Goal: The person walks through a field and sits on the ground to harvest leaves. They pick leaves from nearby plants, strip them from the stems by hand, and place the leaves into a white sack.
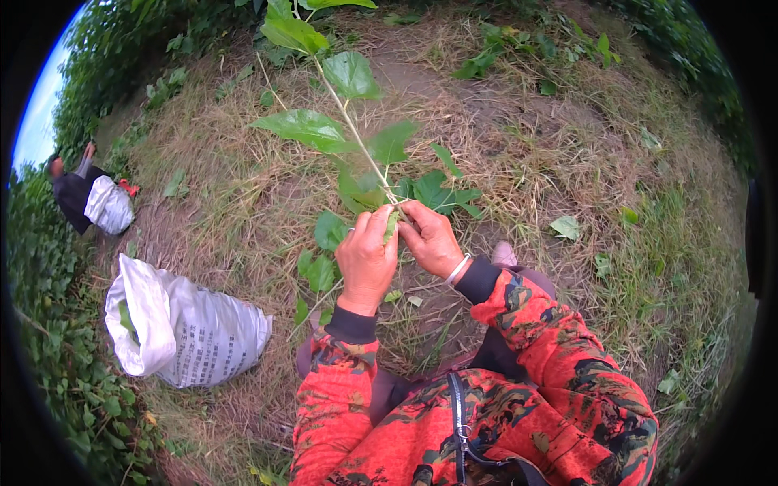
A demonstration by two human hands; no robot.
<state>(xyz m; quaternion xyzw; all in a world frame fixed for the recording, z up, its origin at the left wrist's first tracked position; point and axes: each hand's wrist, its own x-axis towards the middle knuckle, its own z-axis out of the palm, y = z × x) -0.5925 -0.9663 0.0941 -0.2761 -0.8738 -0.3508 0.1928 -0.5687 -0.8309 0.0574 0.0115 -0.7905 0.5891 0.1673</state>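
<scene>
A leafy branch [352,126], which looks like mulberry, stretches away from me, its pale stem running up to the top of the picture. Its near end is pinched in the fingers of my right hand [433,240], which wears a pale bangle. Right beside it, my left hand [366,258] has a green leaf [391,227] between thumb and fingers. The fingertips of both hands nearly meet at the stem. Broad green leaves [304,129] grow along the branch. Whether the leaf in my left hand is still attached to the stem is hidden.
A white woven sack [209,334] bearing printed writing lies at left, its mouth open with green inside. Farther back, a person [72,194] is beside another white sack [109,205]. Dry grass [243,212] and loose leaves [566,227] cover the ground; leafy bushes [67,376] line the sides.
</scene>
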